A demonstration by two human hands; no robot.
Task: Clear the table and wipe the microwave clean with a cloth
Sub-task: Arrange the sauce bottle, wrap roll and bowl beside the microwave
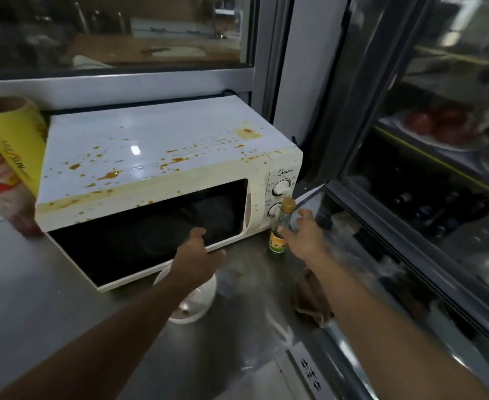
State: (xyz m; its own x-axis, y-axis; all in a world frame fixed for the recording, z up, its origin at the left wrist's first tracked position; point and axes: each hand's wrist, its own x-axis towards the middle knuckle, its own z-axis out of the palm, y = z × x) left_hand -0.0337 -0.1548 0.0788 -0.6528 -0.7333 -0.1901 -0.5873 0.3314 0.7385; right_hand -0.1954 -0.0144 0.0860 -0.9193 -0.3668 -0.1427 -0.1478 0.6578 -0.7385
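microwave (162,157): on the desk (49,298), top spattered orange, unwiped
bottle (280,226): beside its dials; right hand (302,238) spread wide, reaching
left hand (197,255): relaxed, empty
bowl (192,301), cloth (312,298): uncleared; unused

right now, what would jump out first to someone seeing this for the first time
The white microwave in the middle of the steel counter, its top and front edge spattered with orange-brown sauce. Just right of it, the right hand reaches with spread fingers for a small clear glass bottle with a gold cap standing by the dials. The left hand hangs open before the dark door, above a white bowl.
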